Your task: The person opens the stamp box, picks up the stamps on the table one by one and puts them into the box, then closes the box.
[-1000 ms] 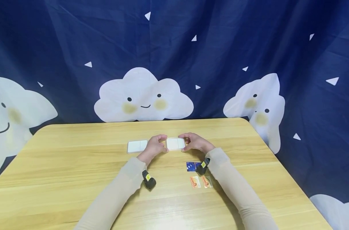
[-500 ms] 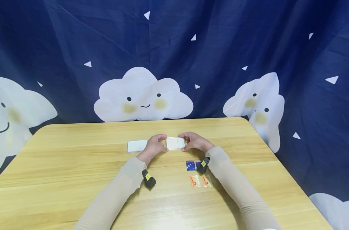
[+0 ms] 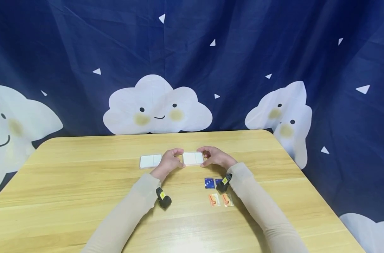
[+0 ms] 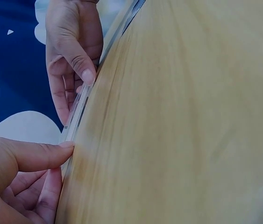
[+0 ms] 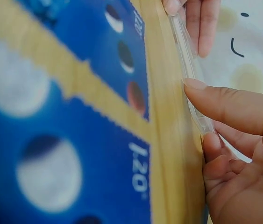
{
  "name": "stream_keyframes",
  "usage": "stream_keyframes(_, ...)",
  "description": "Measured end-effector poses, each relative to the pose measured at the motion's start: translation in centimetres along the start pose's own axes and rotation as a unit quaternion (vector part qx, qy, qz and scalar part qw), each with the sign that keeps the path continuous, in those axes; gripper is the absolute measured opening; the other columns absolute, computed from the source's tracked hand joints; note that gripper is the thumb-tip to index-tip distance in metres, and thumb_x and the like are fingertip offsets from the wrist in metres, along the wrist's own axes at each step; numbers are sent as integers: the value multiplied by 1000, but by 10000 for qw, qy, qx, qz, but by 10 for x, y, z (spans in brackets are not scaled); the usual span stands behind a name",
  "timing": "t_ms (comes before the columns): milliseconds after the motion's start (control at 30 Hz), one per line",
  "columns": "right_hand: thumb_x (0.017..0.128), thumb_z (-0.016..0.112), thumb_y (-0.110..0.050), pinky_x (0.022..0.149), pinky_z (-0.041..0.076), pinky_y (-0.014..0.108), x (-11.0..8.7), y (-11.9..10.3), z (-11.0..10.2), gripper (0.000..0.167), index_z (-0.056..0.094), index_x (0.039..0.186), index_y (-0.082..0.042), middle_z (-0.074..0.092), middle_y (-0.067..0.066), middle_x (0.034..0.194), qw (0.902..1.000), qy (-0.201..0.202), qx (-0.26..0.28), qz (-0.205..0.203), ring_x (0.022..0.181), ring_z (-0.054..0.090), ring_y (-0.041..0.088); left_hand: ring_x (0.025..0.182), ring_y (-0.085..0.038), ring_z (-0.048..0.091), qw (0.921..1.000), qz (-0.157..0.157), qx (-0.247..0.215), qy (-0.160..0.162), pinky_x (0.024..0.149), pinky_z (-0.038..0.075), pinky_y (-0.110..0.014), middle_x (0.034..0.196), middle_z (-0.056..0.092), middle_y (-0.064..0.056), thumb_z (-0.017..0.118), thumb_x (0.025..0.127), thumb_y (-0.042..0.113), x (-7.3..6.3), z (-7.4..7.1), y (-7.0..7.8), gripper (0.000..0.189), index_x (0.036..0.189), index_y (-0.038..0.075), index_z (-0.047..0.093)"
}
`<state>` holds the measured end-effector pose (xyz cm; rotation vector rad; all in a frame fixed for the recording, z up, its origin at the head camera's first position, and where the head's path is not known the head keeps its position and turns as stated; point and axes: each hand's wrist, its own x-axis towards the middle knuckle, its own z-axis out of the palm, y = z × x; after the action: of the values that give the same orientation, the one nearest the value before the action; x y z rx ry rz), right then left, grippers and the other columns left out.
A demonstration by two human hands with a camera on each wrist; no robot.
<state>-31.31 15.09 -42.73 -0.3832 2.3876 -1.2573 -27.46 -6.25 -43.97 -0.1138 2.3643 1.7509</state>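
A flat clear plastic case with a white insert lies near the back middle of the table, its insert divided by a line toward the right. My left hand grips its left end between thumb and fingers. At the opposite end, my right hand does the same, thumb on the near edge. Seen edge-on in the left wrist view, the case sits low at the tabletop between both hands. A second case of the same look lies just left of my left hand, partly hidden by it.
Two blue postage stamps with moon phases lie below my right wrist, one partly covered by the wrist camera. Nearer me are two orange and white stamps. A dark blue curtain with clouds hangs behind the wooden table.
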Motion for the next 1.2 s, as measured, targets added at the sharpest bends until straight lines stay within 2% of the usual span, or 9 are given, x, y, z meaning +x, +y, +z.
stream_keyframes(300, 68, 78, 7, 72, 33, 28, 1, 3, 0, 60, 58, 123, -4, 47, 4, 89, 9999, 18, 160, -37, 83, 39, 20, 115, -30, 51, 10000, 2, 46, -8, 97, 45, -38, 134, 54, -5, 73, 70, -12, -2, -1, 0, 63, 127, 8, 56)
stream_keyframes(533, 71, 77, 5, 72, 33, 28, 0, 4, 0, 56, 57, 123, -1, 47, 5, 89, 9998, -16, 36, -179, 83, 40, 20, 114, -31, 52, 10000, 29, 42, -3, 97, 45, -39, 134, 53, -7, 72, 69, -12, -2, 1, 0, 63, 127, 8, 56)
stream_keyframes(1200, 69, 80, 3, 74, 34, 29, 1, 7, -1, 55, 59, 120, -1, 49, 5, 90, 9994, -23, 238, -234, 84, 41, 20, 114, -32, 52, 9999, 135, 33, -35, 95, 46, -38, 133, 54, -7, 73, 69, -13, -2, 0, -1, 63, 127, 6, 57)
